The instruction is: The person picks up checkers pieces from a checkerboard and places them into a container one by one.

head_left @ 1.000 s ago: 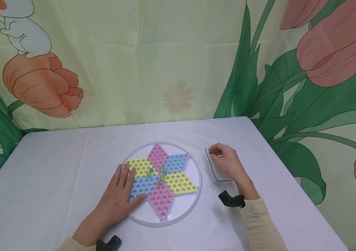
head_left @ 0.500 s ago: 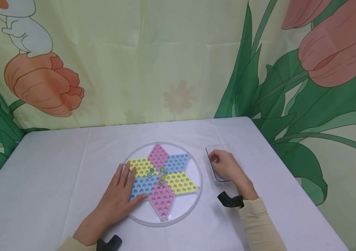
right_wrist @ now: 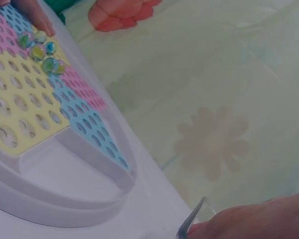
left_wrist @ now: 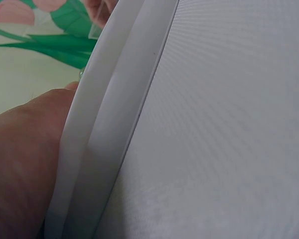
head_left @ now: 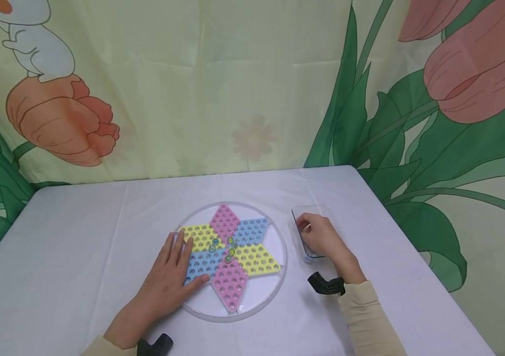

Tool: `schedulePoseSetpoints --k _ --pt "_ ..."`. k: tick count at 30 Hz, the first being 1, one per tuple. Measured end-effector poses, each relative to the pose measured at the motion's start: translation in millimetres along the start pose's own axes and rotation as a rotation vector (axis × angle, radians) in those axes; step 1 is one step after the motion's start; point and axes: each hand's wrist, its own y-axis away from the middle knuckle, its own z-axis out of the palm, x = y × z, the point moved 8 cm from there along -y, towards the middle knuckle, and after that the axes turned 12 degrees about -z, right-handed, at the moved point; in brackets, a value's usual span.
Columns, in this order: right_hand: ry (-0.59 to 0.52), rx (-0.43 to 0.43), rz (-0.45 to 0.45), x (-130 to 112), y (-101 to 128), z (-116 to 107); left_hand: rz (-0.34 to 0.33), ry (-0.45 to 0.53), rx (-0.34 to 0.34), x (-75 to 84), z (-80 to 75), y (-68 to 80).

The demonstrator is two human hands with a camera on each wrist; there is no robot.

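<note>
Head view showed the left hand lying flat with straight fingers on the near-left edge of the board, a round clear tray with a six-pointed star of pink, yellow and blue holes, pinning it to the table. The right hand was down in the clear box just right of the board, fingers curled; whether it pinched anything I could not tell, as the fingertips were hidden. A few marbles sat in holes near the star's middle, green and blue ones clustered close together, as the right wrist view also showed.

To my eye, doing this well meant keeping the flat palm steady so the board could not slide, and lifting the right hand clear of the box wall before crossing to the star.

No brand, label or writing could be read anywhere; the cloth behind bore only printed tulips.
</note>
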Motion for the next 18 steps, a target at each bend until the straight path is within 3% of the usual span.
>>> schedulePoseSetpoints --k 5,10,18 --pt "0.015 0.012 -0.011 -5 3 -7 -0.001 -0.001 0.002 0.5 0.3 -0.1" --pt "0.000 0.096 -0.013 -12 6 -22 0.001 -0.006 0.006 1.2 -0.7 0.0" --pt "-0.133 0.267 -0.165 -34 8 -42 -0.008 -0.012 -0.004 0.4 0.2 -1.2"
